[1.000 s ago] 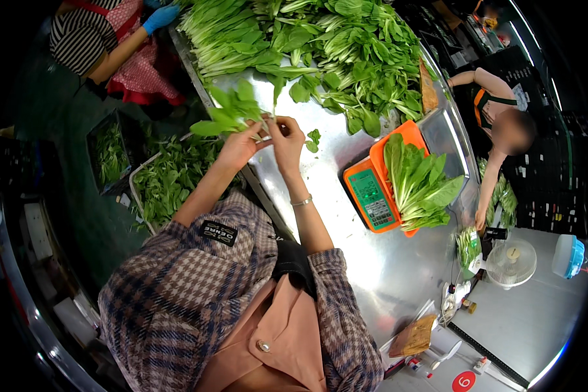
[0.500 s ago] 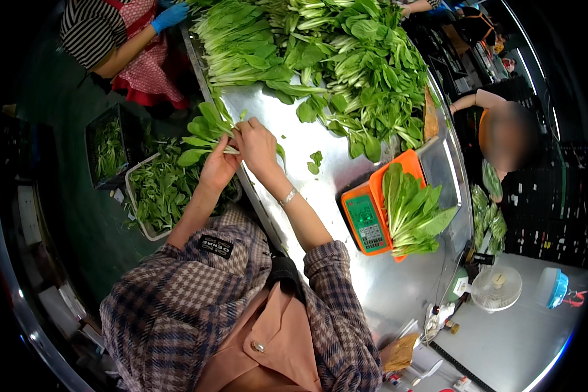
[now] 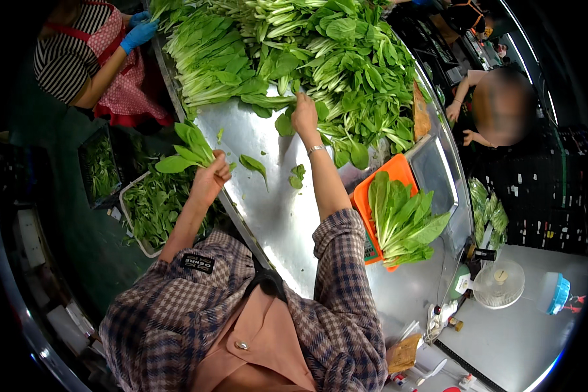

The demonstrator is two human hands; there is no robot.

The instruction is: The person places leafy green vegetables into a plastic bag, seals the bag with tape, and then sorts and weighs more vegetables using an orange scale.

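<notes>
Item: bunch of leafy greens (image 3: 188, 151), clenched in my left hand (image 3: 210, 179) over the steel worktop's (image 3: 268, 215) left edge, above a crate of trimmings (image 3: 151, 208). My right hand (image 3: 304, 114) reached into the heaped greens (image 3: 294, 52), fingers curled on stalks. Risk, as I judged it: loose leaves (image 3: 296, 175) sliding off; one-handed grip shedding stems.
</notes>
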